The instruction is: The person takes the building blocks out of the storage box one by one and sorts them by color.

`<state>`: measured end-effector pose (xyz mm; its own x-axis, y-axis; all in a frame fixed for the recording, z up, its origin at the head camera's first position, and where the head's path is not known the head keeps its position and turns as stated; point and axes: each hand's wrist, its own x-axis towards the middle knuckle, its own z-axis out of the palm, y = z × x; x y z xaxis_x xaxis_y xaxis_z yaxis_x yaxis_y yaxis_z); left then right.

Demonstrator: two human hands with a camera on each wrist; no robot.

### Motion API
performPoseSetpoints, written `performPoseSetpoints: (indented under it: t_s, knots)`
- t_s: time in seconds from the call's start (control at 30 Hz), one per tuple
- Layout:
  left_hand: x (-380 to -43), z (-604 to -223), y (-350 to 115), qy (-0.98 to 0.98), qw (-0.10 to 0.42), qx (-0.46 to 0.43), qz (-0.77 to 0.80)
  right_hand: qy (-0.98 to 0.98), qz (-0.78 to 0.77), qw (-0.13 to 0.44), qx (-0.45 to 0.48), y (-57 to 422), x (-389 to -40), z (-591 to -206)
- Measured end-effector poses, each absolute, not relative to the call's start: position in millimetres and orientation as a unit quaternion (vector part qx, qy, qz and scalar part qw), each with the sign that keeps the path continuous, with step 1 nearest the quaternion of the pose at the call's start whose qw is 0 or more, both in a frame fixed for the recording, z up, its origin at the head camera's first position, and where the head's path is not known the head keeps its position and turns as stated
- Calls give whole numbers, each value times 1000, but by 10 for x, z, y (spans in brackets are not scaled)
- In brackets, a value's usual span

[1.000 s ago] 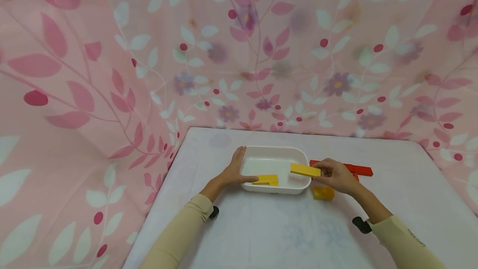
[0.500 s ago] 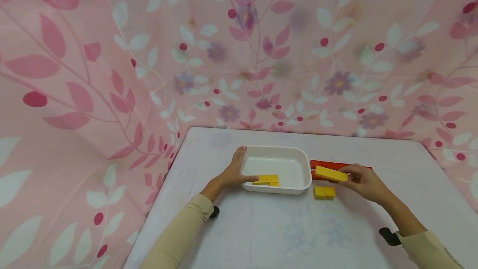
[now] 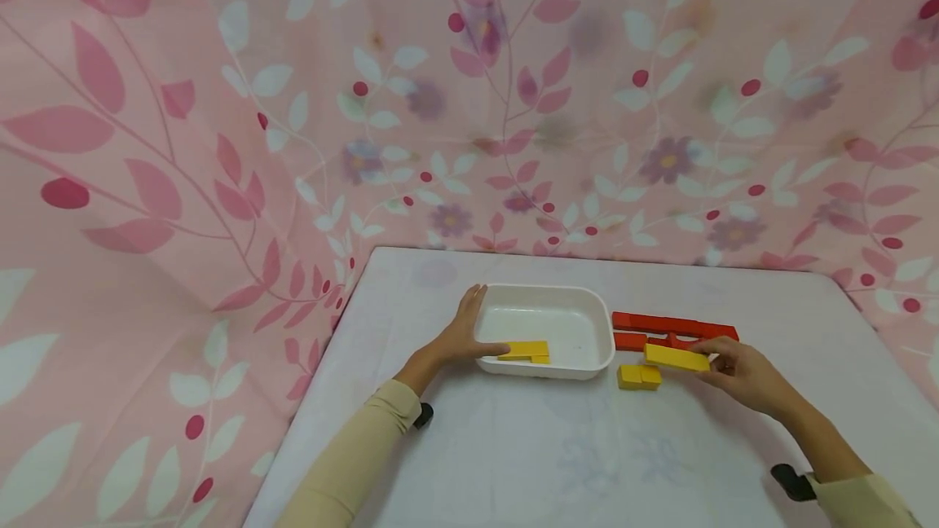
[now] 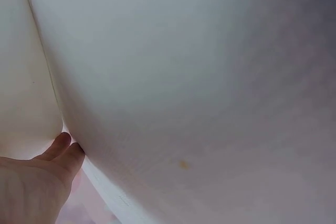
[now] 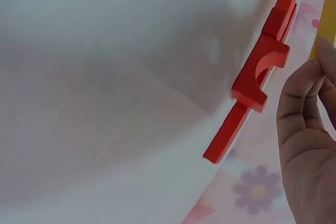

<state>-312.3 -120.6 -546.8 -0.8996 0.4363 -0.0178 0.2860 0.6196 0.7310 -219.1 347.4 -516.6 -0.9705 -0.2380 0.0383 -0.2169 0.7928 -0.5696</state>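
My left hand (image 3: 456,336) holds the left end of a white tray (image 3: 579,369), its thumb reaching over the rim above yellow blocks (image 3: 530,349) inside. In the left wrist view only some fingers (image 4: 63,150) show, against the tray's side. To the right of the tray, my right hand (image 3: 748,375) pinches one end of a long yellow block (image 3: 671,358) between thumb and fingers, raised over the table. Close below it lie two smaller yellow blocks (image 3: 639,378) side by side. Red blocks (image 3: 660,323) lie just behind, including an arch-shaped one (image 5: 249,77).
A white cloth with faint flowers covers the table (image 3: 543,455). Pink floral fabric (image 3: 506,104) hangs behind the table and along its left. The red blocks run in rows from the tray's right side toward the right.
My right hand has carried the long yellow block out from over the tray, rightward and toward me, past the red blocks. My left hand and the tray stay in place.
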Motion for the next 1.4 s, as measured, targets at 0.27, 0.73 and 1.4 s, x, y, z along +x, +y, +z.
performPoseSetpoints:
  t_s: [0.27,0.73,1.4]
  knots:
    - [-3136,-5454,-1209,897,95,203,381,949,-295,53,-92,3629,-2170,-5210]
    - [-3135,-5487,-1208,895,101,196,388,941,-316,106,-61,3728,-2126,-5300]
    - [-3130,-5504,-1195,896,98,188,390,936,-321,129,-61,3688,-2190,-5463]
